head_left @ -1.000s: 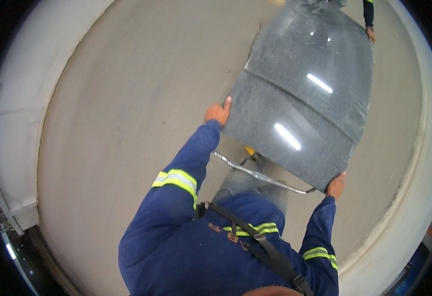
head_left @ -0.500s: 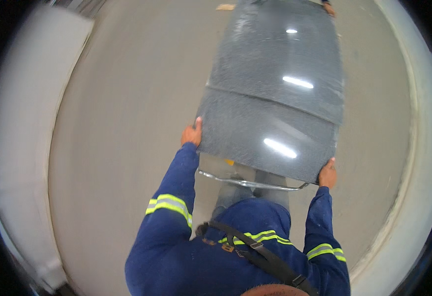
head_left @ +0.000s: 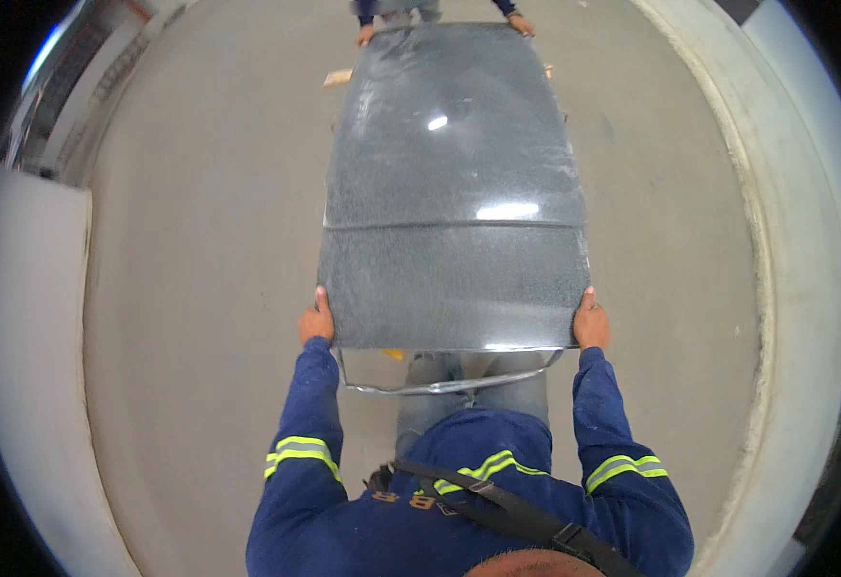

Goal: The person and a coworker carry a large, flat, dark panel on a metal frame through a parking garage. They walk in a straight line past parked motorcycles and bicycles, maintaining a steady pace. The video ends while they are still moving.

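My left hand [head_left: 316,319] grips the left edge of a glossy dark grey stone slab [head_left: 449,284] near its close corner. On the opposite edge, my right hand [head_left: 591,322] holds it the same way. Both thumbs lie along the rim; the other fingers are mostly hidden under it. Beyond a straight seam or step, a longer dark grey piece [head_left: 449,163] stretches away; I cannot tell whether it is a separate slab. A bent metal bar [head_left: 420,389] shows below the near edge, in front of my legs.
At the far end, another person's left-side hand [head_left: 366,36] and right-side hand [head_left: 520,25] hold the corners. A wooden piece [head_left: 338,77] sticks out at far left. White panels [head_left: 31,356] stand at left, and a pale wall [head_left: 805,221] curves along the right.
The slab has swung from a slant to nearly straight ahead of me, shifting left in view. Both my hands keep their hold. The other person's two hands now show at the far end.
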The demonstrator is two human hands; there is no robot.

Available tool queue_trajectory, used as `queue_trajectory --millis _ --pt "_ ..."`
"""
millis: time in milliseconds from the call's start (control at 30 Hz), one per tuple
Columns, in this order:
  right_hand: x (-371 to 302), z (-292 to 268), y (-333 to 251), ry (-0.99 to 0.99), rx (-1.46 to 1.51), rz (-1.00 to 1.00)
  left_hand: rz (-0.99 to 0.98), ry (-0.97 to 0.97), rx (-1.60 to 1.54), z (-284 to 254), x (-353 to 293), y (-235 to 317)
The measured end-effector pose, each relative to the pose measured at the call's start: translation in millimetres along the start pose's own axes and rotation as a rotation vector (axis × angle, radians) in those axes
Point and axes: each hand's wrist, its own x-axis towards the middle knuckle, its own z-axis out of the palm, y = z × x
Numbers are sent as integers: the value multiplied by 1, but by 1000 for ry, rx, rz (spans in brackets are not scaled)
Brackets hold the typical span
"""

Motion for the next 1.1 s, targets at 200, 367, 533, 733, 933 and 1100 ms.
queue_trajectory --millis 200,367,533,733,933,1100 --pt "11 6 -7 33 77 -116 46 151 -8 37 -16 -43" --pt "15 2 -6 65 68 -130 1 113 -118 59 -25 -57" --pt "33 34 16 52 39 -140 -25 31 -66 64 -26 -60" --pt "9 40 0 -26 -11 -42 -44 73 -30 48 -11 -75" --pt "13 12 -3 -43 23 -43 -5 94 -7 29 -28 -50" --pt "24 3 -5 -80 38 -43 -51 37 48 22 -35 -37"
